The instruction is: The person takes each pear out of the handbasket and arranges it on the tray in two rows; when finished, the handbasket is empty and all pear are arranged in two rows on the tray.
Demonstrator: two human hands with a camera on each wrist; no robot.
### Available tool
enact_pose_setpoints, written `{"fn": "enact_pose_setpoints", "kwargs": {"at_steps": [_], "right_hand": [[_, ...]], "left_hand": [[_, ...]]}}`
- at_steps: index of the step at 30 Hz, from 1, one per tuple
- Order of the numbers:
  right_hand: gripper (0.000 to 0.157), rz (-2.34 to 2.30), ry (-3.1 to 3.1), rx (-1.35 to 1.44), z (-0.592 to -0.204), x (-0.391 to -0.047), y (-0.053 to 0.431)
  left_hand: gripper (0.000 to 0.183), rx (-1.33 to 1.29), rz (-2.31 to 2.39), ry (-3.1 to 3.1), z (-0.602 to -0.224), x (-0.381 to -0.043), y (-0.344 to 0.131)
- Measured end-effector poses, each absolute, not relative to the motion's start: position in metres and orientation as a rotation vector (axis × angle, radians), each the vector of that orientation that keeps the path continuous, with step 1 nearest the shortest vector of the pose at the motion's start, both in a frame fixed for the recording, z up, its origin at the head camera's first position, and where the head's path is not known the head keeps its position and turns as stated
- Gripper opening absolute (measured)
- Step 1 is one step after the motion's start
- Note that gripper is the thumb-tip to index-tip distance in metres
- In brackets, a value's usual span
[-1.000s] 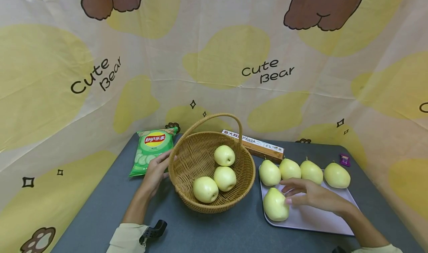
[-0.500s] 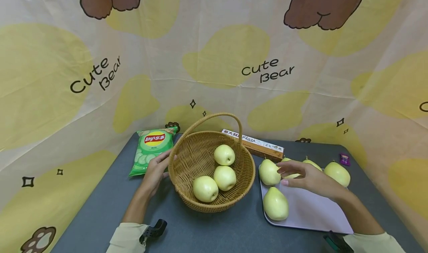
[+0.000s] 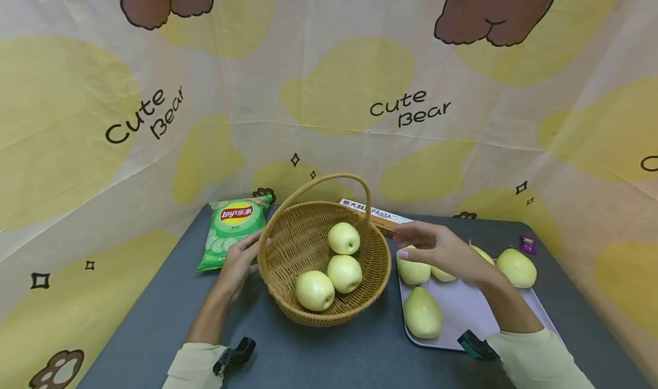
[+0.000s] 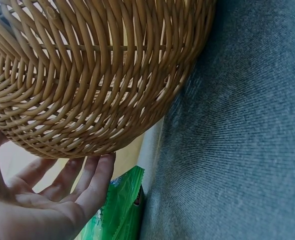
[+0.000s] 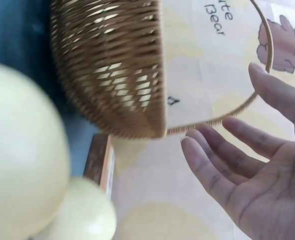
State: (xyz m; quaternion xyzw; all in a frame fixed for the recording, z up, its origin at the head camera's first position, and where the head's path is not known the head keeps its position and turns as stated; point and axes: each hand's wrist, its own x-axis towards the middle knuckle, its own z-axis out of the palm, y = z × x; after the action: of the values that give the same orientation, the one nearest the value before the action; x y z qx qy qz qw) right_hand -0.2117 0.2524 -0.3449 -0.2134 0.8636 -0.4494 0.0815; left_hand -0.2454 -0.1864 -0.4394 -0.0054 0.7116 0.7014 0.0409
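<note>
My left hand holds the left side of a wicker basket, its fingers against the outer weave and thumb at the rim. Inside the basket lie three pale yellow-green apples. Nothing is in my right hand, which hovers beside the basket's right rim with fingers spread and slightly bent. Below it, several pale green pears sit on a lilac tray; the hand and forearm partly hide the back row. In the right wrist view, the basket handle passes beyond the fingertips.
A green Lay's chip bag stands behind my left hand. A long pasta box lies behind the basket, partly covered by my right hand. Near the table's back right corner is a small purple packet. A printed cloth hangs behind the table.
My right hand has risen from beside the front pear and moved left and back, over the rear pears toward the basket. My left hand, the basket and the fruit have stayed put.
</note>
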Motion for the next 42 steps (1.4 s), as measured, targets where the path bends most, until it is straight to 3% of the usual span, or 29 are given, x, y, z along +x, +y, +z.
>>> {"fn": "enact_pose_setpoints", "kwargs": {"at_steps": [20, 42], "right_hand": [[0.055, -1.311, 2.535, -0.755, -0.311, -0.251, 0.172], [0.068, -1.153, 2.572, -0.687, -0.312, -0.293, 0.126]], "left_hand": [[0.062, -0.011, 2.152, 2.179, -0.438, -0.246, -0.186], [0.064, -0.030, 2.156, 2.161, -0.440, -0.246, -0.187]]}}
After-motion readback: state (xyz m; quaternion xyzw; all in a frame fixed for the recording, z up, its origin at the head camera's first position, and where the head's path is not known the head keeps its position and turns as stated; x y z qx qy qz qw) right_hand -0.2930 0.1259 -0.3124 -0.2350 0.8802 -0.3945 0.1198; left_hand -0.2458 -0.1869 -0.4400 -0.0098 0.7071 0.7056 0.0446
